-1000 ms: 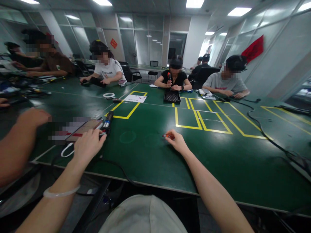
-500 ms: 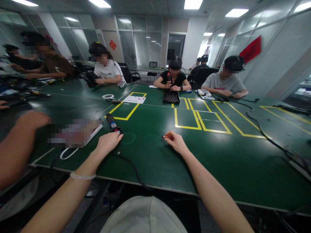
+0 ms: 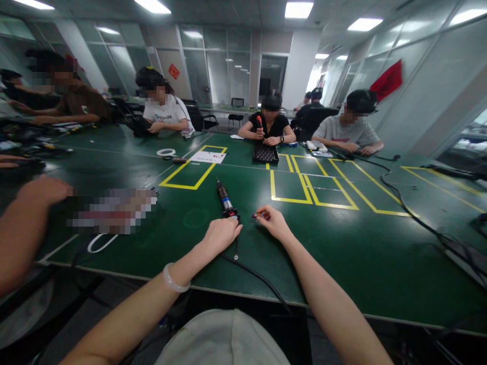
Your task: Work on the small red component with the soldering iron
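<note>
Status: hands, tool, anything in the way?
Left hand gripping black tool by near end, tip forward. Right hand pinching small orange object. Black cable behind left hand, possible snag.

- Head camera: high at the wearer's head, facing forward and down across the table.
- Left hand, right hand near; ceiling lights far.

Green table, yellow tape, black tray

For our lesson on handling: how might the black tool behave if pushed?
The black tool looks stiff, with a straight barrel. Its rounded sides suggest it could roll if the left hand let go. The bent cord might flex and drag.
</note>
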`<state>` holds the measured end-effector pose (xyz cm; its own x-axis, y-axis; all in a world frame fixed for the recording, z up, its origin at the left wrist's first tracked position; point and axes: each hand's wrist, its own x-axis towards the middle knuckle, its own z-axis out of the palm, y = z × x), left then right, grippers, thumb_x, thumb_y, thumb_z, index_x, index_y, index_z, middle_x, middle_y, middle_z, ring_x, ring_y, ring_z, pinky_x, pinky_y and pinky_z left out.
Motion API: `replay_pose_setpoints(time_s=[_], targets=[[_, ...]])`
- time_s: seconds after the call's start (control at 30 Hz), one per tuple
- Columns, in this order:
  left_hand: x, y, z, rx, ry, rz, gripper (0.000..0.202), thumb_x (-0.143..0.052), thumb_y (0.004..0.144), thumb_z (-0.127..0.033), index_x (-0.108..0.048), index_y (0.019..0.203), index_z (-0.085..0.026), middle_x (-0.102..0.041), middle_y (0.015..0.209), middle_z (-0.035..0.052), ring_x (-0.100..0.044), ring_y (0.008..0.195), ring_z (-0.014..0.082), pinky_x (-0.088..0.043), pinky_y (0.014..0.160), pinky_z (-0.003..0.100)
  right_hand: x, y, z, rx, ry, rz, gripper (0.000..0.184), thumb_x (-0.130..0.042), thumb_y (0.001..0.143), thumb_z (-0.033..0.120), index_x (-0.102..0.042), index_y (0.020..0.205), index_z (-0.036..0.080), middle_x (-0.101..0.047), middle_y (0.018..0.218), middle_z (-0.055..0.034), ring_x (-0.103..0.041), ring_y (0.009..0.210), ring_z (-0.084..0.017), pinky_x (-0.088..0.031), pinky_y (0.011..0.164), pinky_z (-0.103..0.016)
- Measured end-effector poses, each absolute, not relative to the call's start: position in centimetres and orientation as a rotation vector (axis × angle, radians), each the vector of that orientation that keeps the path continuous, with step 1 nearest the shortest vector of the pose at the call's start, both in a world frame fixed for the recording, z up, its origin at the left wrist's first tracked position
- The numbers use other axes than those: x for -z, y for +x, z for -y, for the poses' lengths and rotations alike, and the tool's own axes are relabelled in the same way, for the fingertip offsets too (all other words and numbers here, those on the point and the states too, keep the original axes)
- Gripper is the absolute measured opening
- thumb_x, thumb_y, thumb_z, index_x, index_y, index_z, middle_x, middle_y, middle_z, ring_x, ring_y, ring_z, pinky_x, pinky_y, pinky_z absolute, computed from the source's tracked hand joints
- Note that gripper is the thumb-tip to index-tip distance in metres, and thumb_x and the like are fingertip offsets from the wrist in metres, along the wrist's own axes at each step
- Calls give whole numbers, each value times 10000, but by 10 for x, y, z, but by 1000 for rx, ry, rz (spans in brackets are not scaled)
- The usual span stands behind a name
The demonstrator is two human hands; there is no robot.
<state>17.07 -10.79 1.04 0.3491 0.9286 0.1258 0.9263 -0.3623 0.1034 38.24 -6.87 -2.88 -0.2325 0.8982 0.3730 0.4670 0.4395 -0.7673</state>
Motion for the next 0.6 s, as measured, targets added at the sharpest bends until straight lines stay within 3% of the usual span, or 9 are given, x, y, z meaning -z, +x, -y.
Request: replay_pose_setpoints(time_s=[0.27, 0.6], targets=[[-5, 197, 124, -423, 2624, -1484, 326, -426, 909, -391, -636, 799, -168, -674, 846, 152, -655, 779, 291, -447, 726, 367, 34, 386, 66, -758, -1155, 1885, 170, -603, 762, 231, -606, 921, 172, -633, 761, 1, -530, 604, -118, -426, 599, -241], [-6, 194, 123, -321, 2697, -1485, 332, -410, 921, -389, -638, 810, -175, -689, 868, 117, -649, 792, 235, -459, 724, 313, 33, 382, 68, -771, -1140, 1944, 143, -615, 769, 218, -620, 906, 175, -592, 679, 26, -509, 590, -118, -391, 591, -235]])
